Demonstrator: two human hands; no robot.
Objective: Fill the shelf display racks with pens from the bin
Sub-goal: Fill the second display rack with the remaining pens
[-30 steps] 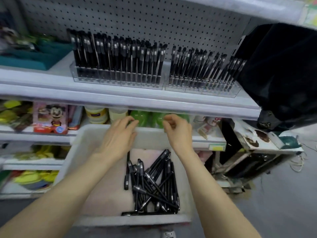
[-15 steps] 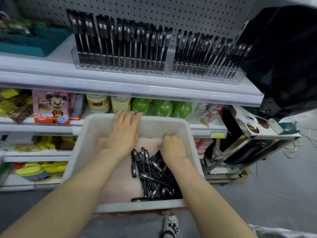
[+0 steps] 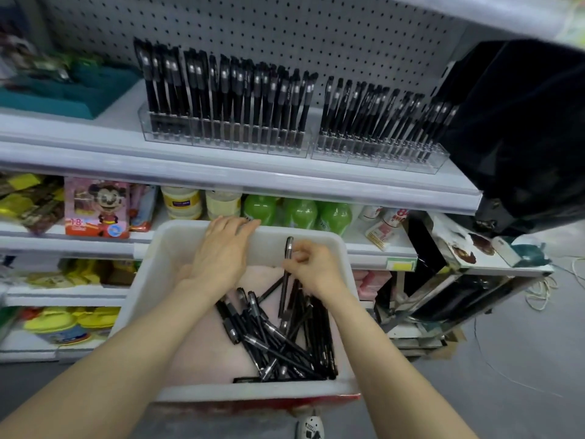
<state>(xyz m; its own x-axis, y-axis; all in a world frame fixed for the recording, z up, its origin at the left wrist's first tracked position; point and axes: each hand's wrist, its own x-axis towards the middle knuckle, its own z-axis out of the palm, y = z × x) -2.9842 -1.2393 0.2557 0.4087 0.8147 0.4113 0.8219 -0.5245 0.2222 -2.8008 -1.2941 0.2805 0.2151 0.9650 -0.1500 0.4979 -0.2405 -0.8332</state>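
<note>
L hand (image 3: 221, 258) flat, fingers on bin (image 3: 152, 280) rim; R hand (image 3: 316, 267) pinches one pen (image 3: 286, 280).

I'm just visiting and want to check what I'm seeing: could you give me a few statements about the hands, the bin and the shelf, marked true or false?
1. The right hand pinches one pen. True.
2. The left hand grips a pen too. False: it rests flat on the far rim of the bin, holding nothing.
3. The bin is empty. False: a pile of pens lies in it.
4. The left rack and right rack both hold standing pens. True.
5. The bottles stand above the racks. False: they stand under the racks' shelf.
</note>
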